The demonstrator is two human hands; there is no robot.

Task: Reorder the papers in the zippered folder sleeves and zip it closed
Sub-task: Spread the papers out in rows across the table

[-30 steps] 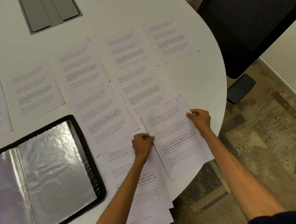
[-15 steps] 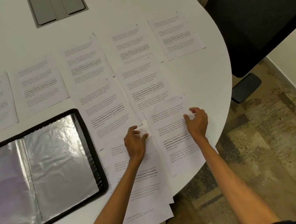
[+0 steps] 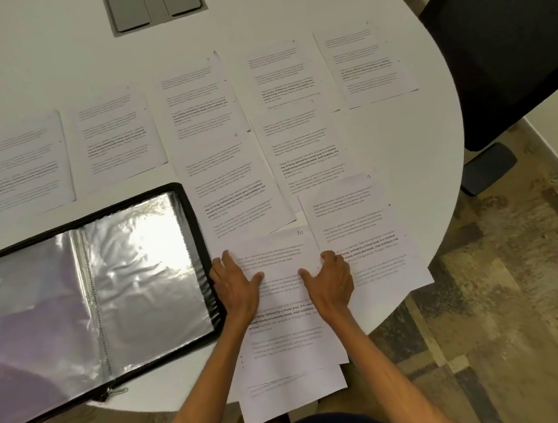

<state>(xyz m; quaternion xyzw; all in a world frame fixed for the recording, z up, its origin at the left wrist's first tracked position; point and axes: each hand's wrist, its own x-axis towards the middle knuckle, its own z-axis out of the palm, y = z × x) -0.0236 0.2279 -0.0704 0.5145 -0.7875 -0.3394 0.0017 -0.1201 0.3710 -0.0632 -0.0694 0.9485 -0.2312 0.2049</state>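
The black zippered folder [image 3: 190,220] lies open at the left, its clear sleeves [image 3: 140,277] holding no papers that I can see. Several printed sheets are spread in rows across the white table [image 3: 48,63]. A stack of sheets overhangs the near edge, its top sheet [image 3: 275,256] marked 10. My left hand [image 3: 235,284] rests flat on that sheet's left side, fingers straight. My right hand [image 3: 331,281] is on its right side, thumb on top and fingers curled at the edge. The sheet marked 9 [image 3: 357,217] lies just right of the stack.
A black office chair [image 3: 510,32] stands off the table's right end. A grey cable panel [image 3: 154,4] is set into the tabletop at the back. The folder's zipper pull [image 3: 112,392] hangs at its near edge. Patterned floor shows below the rounded table edge.
Both hands let go of the sheet marked 9, which now lies on the table, and moved left and nearer onto the stack's top sheet. The view shifted to the left.
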